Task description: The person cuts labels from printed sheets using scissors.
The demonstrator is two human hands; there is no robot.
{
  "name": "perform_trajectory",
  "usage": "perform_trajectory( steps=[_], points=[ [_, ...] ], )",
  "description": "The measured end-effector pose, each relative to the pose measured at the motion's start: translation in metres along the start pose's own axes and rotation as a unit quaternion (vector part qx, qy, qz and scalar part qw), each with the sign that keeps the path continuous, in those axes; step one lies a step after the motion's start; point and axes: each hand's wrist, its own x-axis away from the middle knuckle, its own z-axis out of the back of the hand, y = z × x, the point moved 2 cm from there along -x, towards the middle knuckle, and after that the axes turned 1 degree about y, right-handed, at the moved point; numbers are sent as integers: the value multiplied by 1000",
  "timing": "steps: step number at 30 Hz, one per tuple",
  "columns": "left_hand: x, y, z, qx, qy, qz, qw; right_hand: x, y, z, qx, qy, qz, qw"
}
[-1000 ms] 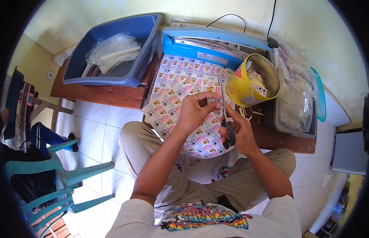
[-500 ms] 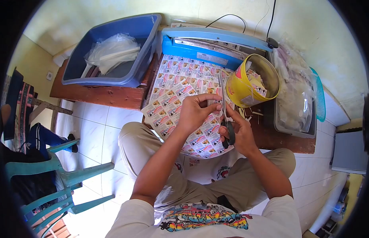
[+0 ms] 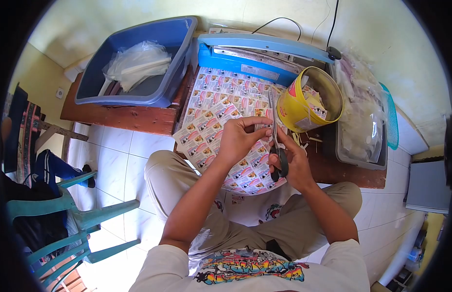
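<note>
Pinched between thumb and fingers of my left hand is a small printed label piece, mostly hidden. My right hand is closed on black-handled scissors, whose blades point away from me, right beside my left fingertips. Under both hands lie printed label sheets, one of them turned at an angle over the others. A yellow bucket stands just beyond my right hand, tilted in view, with cut label pieces inside. Behind the sheets is a blue paper cutter with its long arm lying across the top.
A blue tub with clear plastic bags stands on the wooden bench at the left. At the right is a grey tray of plastic bags. Green plastic chairs and part of another person are at the far left.
</note>
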Motion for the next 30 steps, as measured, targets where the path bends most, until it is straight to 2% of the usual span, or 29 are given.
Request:
perform_trajectory(
  steps=[3,9,19,22,25,27,30],
  points=[
    [0,-1,-2,19,21,-26,999,-1,-1,-2,-10,3,-5,1000],
    [-2,-4,3,-35,4,-6,999,-2,-1,-1,-18,-5,-9,1000],
    [-4,-9,2,-16,0,-13,1000,0,-2,-5,-21,3,-9,1000],
    [-2,-8,-3,60,-7,-46,997,-3,-4,-3,-20,8,-1,1000],
    [-1,-5,-3,40,24,-73,996,-6,-6,-1,-30,13,-2,999],
    [-5,-2,4,-21,59,-102,993,-9,-7,-1,-43,16,-4,999],
    [-2,4,9,-40,78,-106,990,-14,-10,0,35,44,27,998]
  ],
)
